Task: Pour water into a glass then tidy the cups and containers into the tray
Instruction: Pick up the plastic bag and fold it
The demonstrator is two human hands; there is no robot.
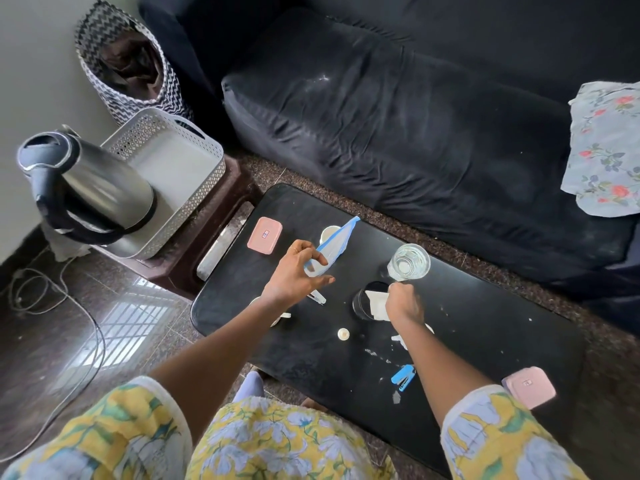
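Left hand (294, 271) fingers spread, hovering over the black table (485, 341). Right hand (403, 304) fisted on white paper (377, 303) beside the glass (408, 262).

Two pink containers (264, 235) (529, 387), one glass (408, 262), one kettle (90, 188).

Black coffee table (467, 327) as landmark. Behind it, dark sofa (415, 116) with floral cloth (604, 150) on the seat at far right. Blue stapler (403, 376) on table's near edge; small white cap (343, 333) near table middle, white scraps scattered close by. Chevron laundry basket (138, 64) far left behind table, by the wall. Grey cable (79, 306) loops over glossy floor left of table.
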